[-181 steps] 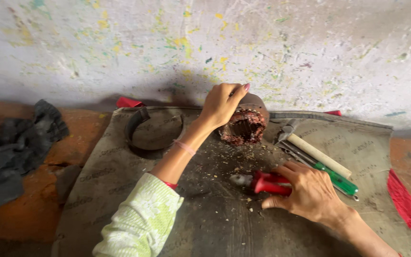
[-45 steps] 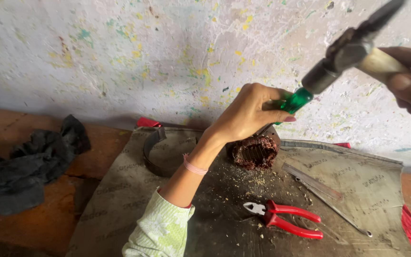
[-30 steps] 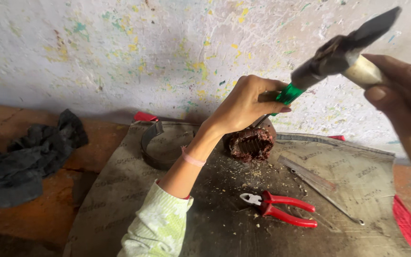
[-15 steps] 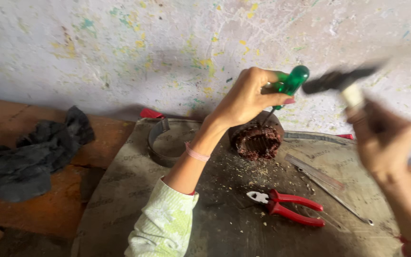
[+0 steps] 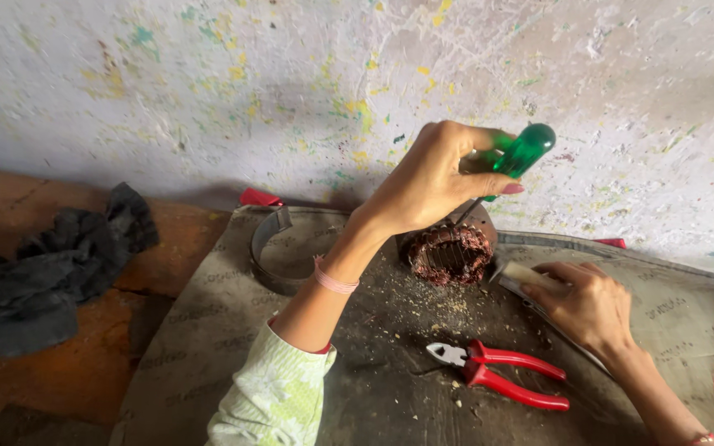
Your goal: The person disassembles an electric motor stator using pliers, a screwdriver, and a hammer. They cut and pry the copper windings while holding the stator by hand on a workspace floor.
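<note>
A dark, copper-wound coil [image 5: 449, 253] stands near the back of the worktop, on a grey mat [image 5: 208, 330] close under the paint-flecked wall [image 5: 208, 83]. The left hand [image 5: 431, 177] has its grip closed round the green handle of a screwdriver [image 5: 516, 155]; the shaft slants down and left so that the tip meets the top of the coil, an angle that suits prising or driving into the windings, though the exact contact point is hidden by the hand. The right hand [image 5: 590, 304] rests low on the mat just right of the coil, its grip closed over the pale handle of a hammer [image 5: 524, 276]; the head is out of sight beneath the fingers, and the tool lies flat, as though parked within reach. Red-handled pliers [image 5: 497, 376] lie loose in front of the coil, jaws toward the left, apart from both hands. Crumbs of debris [image 5: 448, 310] dot the mat round the coil's base, which suggests why the mat is spread there. A curved metal band [image 5: 268, 263] lies on the mat left of the coil, and a black rag [image 5: 43, 272] sits well apart on the orange floor [image 5: 84, 363].
</note>
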